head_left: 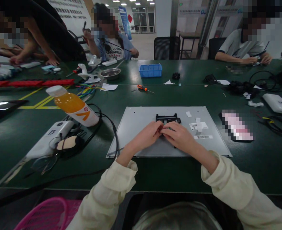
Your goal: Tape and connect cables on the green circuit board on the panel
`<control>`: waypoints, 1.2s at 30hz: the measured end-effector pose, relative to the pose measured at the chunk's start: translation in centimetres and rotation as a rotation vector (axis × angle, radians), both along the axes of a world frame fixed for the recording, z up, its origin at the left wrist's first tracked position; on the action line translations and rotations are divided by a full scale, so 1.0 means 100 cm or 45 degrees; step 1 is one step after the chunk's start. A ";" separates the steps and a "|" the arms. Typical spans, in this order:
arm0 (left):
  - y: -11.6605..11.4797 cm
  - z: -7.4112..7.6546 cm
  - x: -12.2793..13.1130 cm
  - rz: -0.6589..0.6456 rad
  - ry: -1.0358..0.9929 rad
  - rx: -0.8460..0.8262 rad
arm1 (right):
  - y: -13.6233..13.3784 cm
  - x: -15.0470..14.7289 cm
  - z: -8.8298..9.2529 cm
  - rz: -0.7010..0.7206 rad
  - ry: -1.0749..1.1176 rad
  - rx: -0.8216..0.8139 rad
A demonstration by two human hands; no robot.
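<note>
A flat grey panel lies on the green table, with a black bracket, small white stickers and a barcode label on it. My left hand and my right hand meet over the panel's middle, just below the bracket. Fingers of both hands are pressed together around a small part between them. That part is mostly hidden, though a bit of green shows beneath my right fingers.
Left of the panel are an orange drink bottle, a white power bank, glasses and black cables. A phone lies to the right. Beyond are a screwdriver and blue basket. Other people work around the table.
</note>
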State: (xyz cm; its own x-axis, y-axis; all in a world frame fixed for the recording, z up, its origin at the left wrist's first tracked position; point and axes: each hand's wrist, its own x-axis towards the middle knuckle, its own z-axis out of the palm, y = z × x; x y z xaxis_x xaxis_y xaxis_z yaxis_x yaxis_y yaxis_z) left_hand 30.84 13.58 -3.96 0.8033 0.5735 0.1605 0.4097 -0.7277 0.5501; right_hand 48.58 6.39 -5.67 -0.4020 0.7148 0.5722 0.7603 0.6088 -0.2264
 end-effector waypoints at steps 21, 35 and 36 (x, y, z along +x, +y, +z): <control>0.010 0.024 -0.016 -0.027 -0.026 -0.370 | 0.002 0.000 -0.002 -0.019 -0.069 0.167; 0.029 0.009 -0.028 0.231 0.010 -0.360 | 0.005 0.008 -0.010 -0.096 0.053 0.010; 0.029 0.008 -0.027 0.238 0.019 -0.335 | 0.005 0.009 -0.011 -0.099 0.061 0.001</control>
State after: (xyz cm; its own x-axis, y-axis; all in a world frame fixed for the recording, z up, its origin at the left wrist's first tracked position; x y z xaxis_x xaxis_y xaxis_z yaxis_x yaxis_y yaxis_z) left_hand 28.14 16.43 -3.13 0.6814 0.7315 -0.0240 0.5320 -0.4725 0.7026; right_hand 49.46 6.93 -6.75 -0.3174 0.7425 0.5899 0.7935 0.5486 -0.2636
